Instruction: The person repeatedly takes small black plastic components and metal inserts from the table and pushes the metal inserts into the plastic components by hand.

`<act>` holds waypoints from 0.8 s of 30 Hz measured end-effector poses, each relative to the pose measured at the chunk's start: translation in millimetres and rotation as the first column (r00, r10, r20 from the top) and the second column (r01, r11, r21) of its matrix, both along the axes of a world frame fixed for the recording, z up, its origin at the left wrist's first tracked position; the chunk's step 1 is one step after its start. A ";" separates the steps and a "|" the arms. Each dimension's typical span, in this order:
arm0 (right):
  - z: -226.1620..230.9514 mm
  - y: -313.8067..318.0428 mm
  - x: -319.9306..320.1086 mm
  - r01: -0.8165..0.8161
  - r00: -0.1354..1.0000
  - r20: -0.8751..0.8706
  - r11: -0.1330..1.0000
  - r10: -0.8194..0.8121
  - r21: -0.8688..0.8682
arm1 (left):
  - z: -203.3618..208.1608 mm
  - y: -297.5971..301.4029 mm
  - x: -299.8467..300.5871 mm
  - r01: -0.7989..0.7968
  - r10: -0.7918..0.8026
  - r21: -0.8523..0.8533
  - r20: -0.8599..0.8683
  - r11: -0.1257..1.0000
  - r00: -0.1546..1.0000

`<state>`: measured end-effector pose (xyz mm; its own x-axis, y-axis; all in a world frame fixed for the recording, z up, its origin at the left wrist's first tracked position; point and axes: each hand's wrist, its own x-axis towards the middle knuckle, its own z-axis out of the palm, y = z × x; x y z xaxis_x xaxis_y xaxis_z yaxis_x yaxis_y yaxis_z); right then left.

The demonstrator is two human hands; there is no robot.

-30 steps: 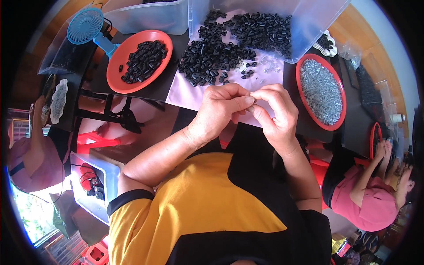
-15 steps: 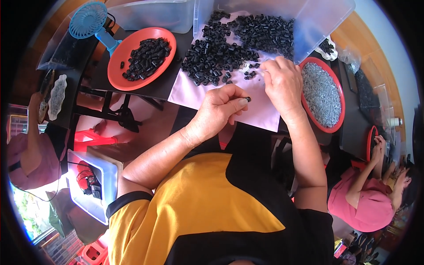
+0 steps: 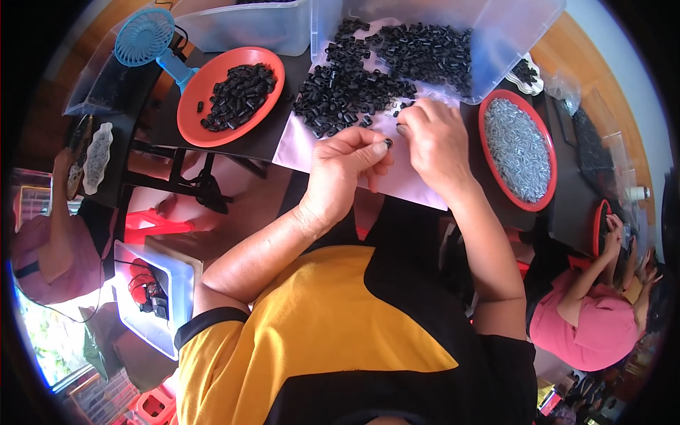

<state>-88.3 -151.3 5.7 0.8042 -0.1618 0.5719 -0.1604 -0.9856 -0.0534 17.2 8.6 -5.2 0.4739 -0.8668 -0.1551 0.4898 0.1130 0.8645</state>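
Observation:
My left hand (image 3: pixel 343 173) pinches a small black plastic piece (image 3: pixel 388 143) between thumb and fingertips, just above the pale sheet (image 3: pixel 297 145). My right hand (image 3: pixel 435 145) rests fingers-down on the sheet at the near edge of a heap of small black pieces (image 3: pixel 354 85); I cannot tell whether it holds one. An orange plate of black pieces (image 3: pixel 230 95) sits to the left. A red plate of small silver metal parts (image 3: pixel 520 149) sits to the right.
Clear plastic tubs (image 3: pixel 496 42) stand behind the heap. A blue hand fan (image 3: pixel 145 39) lies at the far left. A person in pink (image 3: pixel 591 322) works at the lower right, another person (image 3: pixel 49 248) at the left. A clear box with cables (image 3: pixel 152 297) is below.
My hands, joined together a second ago, have parted. The right hand reached forward to the black heap; the left stayed back holding a black piece.

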 end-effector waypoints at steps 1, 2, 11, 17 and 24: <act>7.9 7.2 -5.1 -0.045 0.997 0.066 0.994 0.039 0.103 | 0.5 0.7 -0.6 -0.005 0.005 0.004 0.003 1.000 1.000; 19.6 15.7 -8.8 -0.075 0.992 0.113 0.988 0.060 0.132 | 1.9 -0.1 -2.1 -0.093 0.092 -0.071 -0.015 0.993 0.996; 22.4 24.8 -19.9 -0.283 0.913 0.408 0.689 -0.019 0.667 | 8.5 -21.4 -16.7 -0.135 0.133 -0.063 -0.042 0.989 0.990; 13.8 16.2 -23.7 -0.260 0.953 0.303 0.535 0.010 0.803 | 1.6 -19.7 -19.0 -0.076 0.076 -0.015 0.008 0.997 0.997; 19.4 5.2 -28.8 -0.244 0.969 0.237 0.452 0.072 0.858 | -0.4 -18.1 -16.0 -0.030 0.030 0.001 0.059 1.000 0.998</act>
<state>-117.1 -146.1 25.1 0.7923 -0.5238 0.3128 0.0874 -0.4099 -0.9079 1.2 -9.5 -5.6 0.5077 -0.8520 -0.1275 0.4341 0.1253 0.8921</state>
